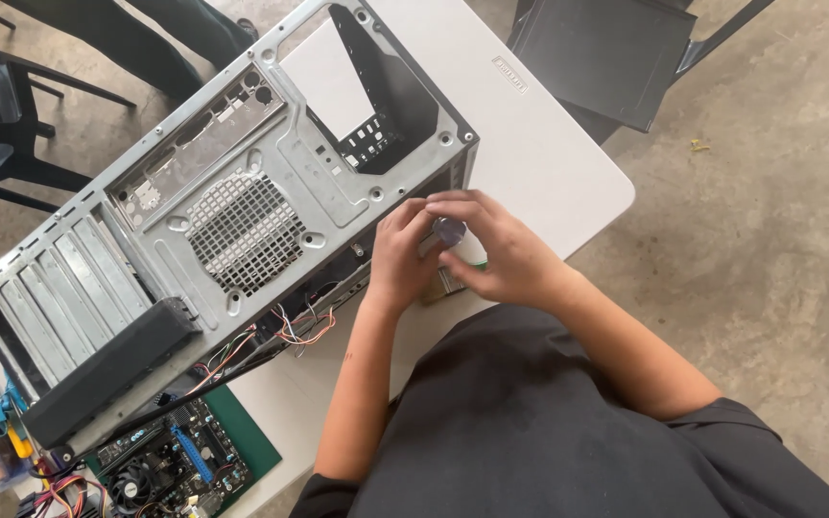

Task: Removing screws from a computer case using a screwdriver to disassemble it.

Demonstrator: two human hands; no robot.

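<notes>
Dark-shirted shoulders fill the foreground; beyond them both hands meet at the near edge of the bare metal computer case (242,211) lying on the white tabletop (549,144). Right hand (506,254) pinches a small bluish round object (449,230); left hand (403,257) curls beside it, touching. A motherboard (179,460) lies at left.

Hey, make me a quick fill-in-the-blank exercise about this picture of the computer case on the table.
1. The computer case lies on a ____ table.
2. Both hands, left hand and right hand, meet at the case's ____ corner.
3. The motherboard has a ____ board.

Missing words: white; near right; green
</notes>
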